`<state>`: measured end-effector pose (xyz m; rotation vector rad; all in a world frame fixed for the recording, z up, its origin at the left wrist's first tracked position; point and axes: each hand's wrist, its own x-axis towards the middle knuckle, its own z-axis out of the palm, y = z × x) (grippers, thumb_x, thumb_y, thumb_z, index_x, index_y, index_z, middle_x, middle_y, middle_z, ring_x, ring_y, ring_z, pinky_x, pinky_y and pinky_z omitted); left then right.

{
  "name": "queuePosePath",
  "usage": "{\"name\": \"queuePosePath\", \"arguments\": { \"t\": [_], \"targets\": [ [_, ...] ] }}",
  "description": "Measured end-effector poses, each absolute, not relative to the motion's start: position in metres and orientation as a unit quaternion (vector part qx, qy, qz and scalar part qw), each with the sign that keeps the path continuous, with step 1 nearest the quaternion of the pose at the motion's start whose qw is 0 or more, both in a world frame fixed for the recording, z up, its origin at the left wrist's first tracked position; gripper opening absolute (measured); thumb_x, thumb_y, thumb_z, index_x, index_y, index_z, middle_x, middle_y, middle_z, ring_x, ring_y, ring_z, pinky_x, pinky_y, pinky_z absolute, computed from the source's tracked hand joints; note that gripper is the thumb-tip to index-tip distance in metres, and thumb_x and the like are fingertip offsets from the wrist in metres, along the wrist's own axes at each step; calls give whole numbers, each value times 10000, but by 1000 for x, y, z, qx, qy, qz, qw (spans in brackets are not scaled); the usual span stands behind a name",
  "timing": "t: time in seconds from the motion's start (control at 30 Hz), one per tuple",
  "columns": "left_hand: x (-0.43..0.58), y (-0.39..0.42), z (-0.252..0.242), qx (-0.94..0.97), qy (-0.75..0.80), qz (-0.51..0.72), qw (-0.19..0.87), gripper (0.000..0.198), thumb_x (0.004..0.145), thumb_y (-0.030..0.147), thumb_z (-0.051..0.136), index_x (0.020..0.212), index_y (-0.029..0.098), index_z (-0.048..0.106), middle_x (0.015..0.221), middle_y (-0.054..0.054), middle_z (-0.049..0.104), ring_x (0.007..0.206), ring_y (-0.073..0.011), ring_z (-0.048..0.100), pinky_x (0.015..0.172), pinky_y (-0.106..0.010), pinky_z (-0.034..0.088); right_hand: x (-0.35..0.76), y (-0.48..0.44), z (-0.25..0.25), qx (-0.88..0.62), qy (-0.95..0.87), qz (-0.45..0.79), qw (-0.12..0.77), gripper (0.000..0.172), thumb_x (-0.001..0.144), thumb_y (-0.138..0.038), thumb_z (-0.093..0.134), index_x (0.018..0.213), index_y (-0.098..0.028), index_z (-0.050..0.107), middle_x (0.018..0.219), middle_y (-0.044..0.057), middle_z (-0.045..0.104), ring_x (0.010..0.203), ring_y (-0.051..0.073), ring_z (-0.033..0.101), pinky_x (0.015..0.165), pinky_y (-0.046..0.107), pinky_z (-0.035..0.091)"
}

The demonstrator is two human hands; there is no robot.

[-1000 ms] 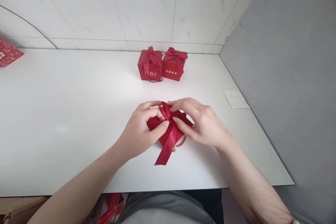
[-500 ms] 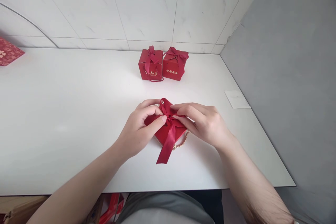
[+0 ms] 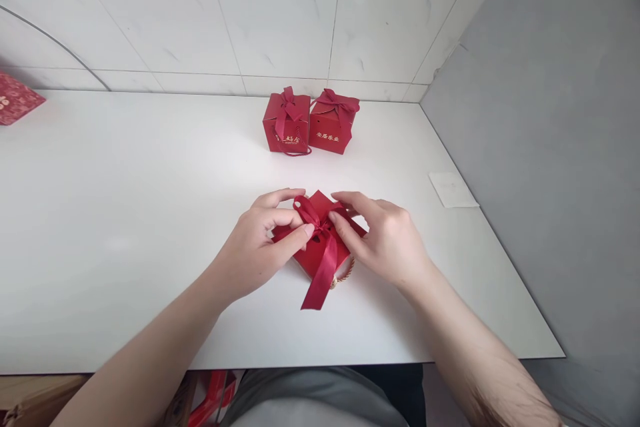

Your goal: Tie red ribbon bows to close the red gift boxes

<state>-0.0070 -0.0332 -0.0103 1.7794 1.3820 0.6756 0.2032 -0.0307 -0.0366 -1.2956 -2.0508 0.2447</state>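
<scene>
On the bench, a red box is sitting under a ribbon that the left hand is pinching beside its knot. The right hand is curling half-open at the ribbon, grip unclear; two boxes are standing behind.

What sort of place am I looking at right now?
Likely an indoor work corner, though whether home or shop I cannot tell. A white table stands against a marble-patterned tiled wall, with a grey wall or panel closing its right side; a ribboned red box lies at the front.
</scene>
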Motion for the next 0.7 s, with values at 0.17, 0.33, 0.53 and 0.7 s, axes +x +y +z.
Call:
{"name": "queuePosePath", "arguments": {
  "t": [0.17, 0.33, 0.53, 0.7],
  "targets": [
    [-10, -34, -8, 696, 541, 262, 394, 356, 892, 374, 601, 565, 236, 625, 1300, -26, 641, 1398, -277, 447, 897, -365, 559, 203, -29, -42, -513, -777, 15, 365, 225, 917, -149, 518, 949, -175, 739, 646, -5, 719, 467, 126, 589, 491, 259, 430],
    [-9, -35, -8, 702, 545, 252, 384, 366, 906, 381, 579, 571, 244, 638, 1369, 6, 600, 1399, -286, 445, 861, -368, 582, 200, -28, -46, -502, -769, -46, 394, 259, 927, -116, 486, 1002, -137, 733, 563, -31, 648, 411, 92, 480, 422, 247, 340],
    [-15, -36, 0, 747, 533, 217, 333, 258, 844, 337, 650, 634, 219, 558, 1443, -2, 541, 1380, -332, 464, 810, -390, 610, 199, -29, -46, -507, -775, 9, 376, 315, 921, -109, 431, 1121, -128, 674, 638, -27, 679, 424, 89, 477, 434, 244, 361],
    [-22, -34, 2, 760, 496, 315, 280, 335, 852, 269, 646, 1160, 278, 515, 1468, -57, 512, 1369, -285, 483, 1040, -467, 510, 200, -31, -40, -495, -776, 60, 388, 278, 902, -142, 489, 1100, -175, 679, 781, -9, 746, 553, 107, 623, 531, 237, 444]
  ]
}}
